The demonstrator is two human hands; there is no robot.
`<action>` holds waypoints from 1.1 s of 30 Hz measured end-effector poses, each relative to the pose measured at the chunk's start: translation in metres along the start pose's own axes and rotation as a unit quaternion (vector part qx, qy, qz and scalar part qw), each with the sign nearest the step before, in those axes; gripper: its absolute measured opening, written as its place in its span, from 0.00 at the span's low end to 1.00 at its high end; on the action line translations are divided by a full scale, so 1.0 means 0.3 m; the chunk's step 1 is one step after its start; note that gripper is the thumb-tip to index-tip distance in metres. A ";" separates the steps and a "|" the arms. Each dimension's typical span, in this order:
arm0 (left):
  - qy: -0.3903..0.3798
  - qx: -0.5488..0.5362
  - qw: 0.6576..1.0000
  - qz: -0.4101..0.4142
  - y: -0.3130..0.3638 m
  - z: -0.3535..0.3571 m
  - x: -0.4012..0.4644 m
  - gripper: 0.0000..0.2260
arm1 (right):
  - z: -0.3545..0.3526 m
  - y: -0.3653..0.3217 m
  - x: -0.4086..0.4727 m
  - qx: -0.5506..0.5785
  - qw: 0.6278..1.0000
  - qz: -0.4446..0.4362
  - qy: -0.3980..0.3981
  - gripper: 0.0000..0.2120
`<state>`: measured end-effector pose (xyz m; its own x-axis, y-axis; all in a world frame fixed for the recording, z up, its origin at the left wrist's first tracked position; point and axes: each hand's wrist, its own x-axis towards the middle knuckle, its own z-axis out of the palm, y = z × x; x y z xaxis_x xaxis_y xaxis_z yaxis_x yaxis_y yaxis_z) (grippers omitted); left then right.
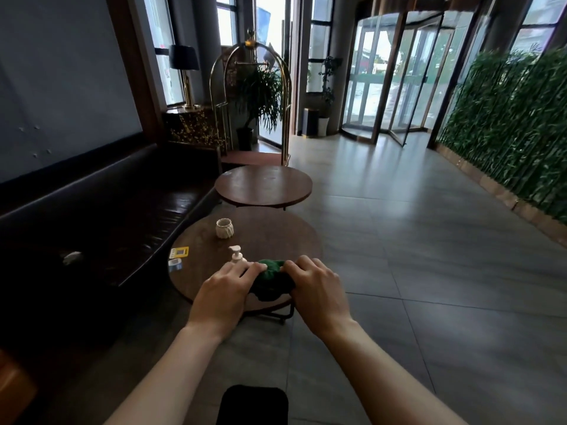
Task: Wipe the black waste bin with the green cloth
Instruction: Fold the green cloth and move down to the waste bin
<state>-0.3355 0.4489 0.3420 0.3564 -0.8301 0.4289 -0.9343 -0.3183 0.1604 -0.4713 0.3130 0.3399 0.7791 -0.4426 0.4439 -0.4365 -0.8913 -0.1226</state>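
The green cloth (271, 279) is bunched up between my two hands, just above the near edge of a round wooden table (267, 237). My left hand (228, 289) grips its left side with curled fingers. My right hand (316, 289) grips its right side the same way. A dark upright box that may be the waste bin (311, 122) stands far off beside the open doorway, too small to tell for sure.
On the near table are a white pump bottle (237, 256), a ribbed white cup (224, 228) and small cards (179, 252). A second round table (264, 185), a brass luggage cart (251, 96), a dark sofa (101, 216) on the left and tiled floor (414, 240) on the right.
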 end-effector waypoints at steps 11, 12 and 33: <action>-0.061 -0.013 0.998 -0.009 -0.146 0.253 -0.152 0.26 | 0.317 -0.058 -0.118 0.012 0.998 0.023 -0.063 0.13; -0.064 -0.014 0.998 -0.006 -0.154 0.270 -0.165 0.26 | 0.339 -0.058 -0.130 0.014 0.997 0.023 -0.069 0.13; -0.060 -0.027 0.998 0.002 -0.440 1.130 -0.507 0.24 | 1.235 0.007 -0.450 0.031 0.996 0.021 -0.075 0.16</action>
<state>-0.2652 0.4619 -0.0457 0.3477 -0.8810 0.3207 -0.9334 -0.2928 0.2076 -0.4107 0.3344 -0.0492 0.8218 -0.4844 0.3002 -0.4443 -0.8745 -0.1946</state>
